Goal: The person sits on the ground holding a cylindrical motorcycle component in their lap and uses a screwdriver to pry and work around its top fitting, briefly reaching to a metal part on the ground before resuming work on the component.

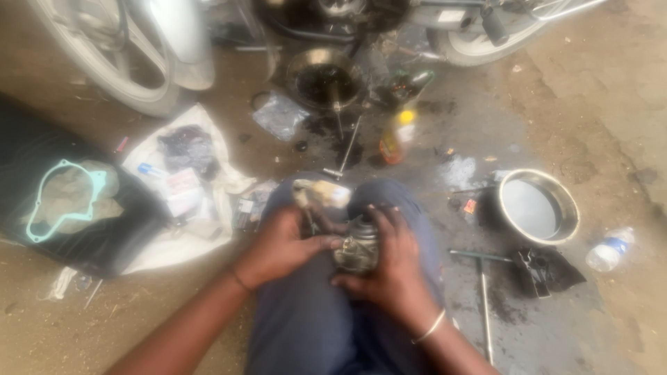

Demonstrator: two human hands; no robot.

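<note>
A small grey metal engine part, like a carburettor, rests on my knees, which are clad in blue trousers. My right hand wraps around it from the right and holds it. My left hand is closed on a thin tool whose shaft sticks up, and its fingers press against the part's left side. A pale crumpled rag lies on my knee just above the hands. The picture is blurred, so fine detail of the part is hidden.
A round metal bowl, a T-handle wrench and a plastic bottle lie to the right. A teal gasket on a black mat and a white cloth with small parts lie to the left. Motorcycle wheels, an engine cover and a yellow-capped bottle are ahead.
</note>
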